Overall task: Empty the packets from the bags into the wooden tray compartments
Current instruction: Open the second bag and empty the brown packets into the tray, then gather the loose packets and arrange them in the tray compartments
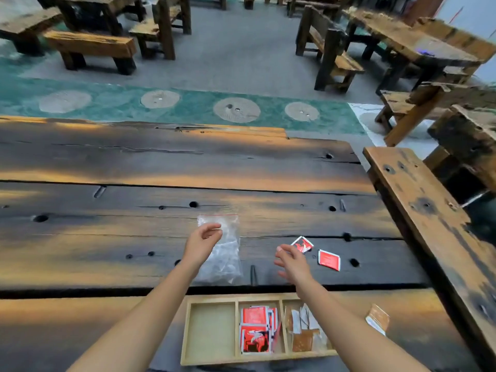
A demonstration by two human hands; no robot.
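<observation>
A clear plastic zip bag (226, 253) with a red seal strip lies flat on the dark wooden table. My left hand (201, 244) hovers at its left edge, fingers curled and apart, holding nothing. My right hand (292, 264) is spread open to the right of the bag, just left of two loose red packets (302, 244) (328, 260). The wooden tray (236, 358) sits near me with three compartments: the left one is bare, the middle holds red packets (255, 330), the right holds brown-and-white packets (303, 331), partly hidden by my right forearm.
One brown packet (378, 318) lies on the table right of the tray. A wooden bench (429, 210) runs along the table's right side. More rustic tables and benches stand across the grey floor beyond.
</observation>
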